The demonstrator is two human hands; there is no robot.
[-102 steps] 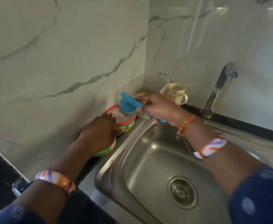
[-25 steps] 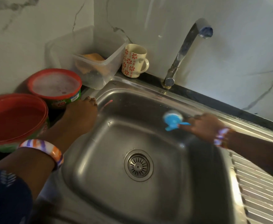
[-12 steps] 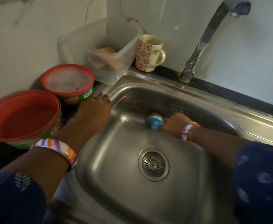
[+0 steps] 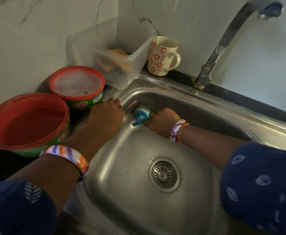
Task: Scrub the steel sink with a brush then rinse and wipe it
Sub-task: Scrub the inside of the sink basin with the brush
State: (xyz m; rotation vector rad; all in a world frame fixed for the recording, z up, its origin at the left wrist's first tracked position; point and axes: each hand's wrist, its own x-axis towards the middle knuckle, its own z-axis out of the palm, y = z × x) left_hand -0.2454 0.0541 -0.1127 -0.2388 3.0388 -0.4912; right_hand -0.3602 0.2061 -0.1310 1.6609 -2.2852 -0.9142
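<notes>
The steel sink [image 4: 125, 192] fills the middle of the view, with its drain strainer [image 4: 163, 174] in the basin floor. My right hand [image 4: 160, 122] grips a small round blue brush [image 4: 141, 115] and presses its bristles against the far-left corner of the basin. My left hand [image 4: 105, 117] rests flat on the sink's left rim, fingers straight, right beside the brush. The steel tap [image 4: 223, 41] arches over the back right; no water runs from it.
A red-lidded green tub with foamy soap [image 4: 78, 85] and a red lid or tub [image 4: 27, 122] stand left of the sink. Behind them are a clear plastic box [image 4: 122, 65] with a sponge and a flowered mug [image 4: 163, 55]. A drainboard lies at right.
My right hand has carried the brush from the basin's back right wall leftward into the far-left corner. My left hand stays on the rim.
</notes>
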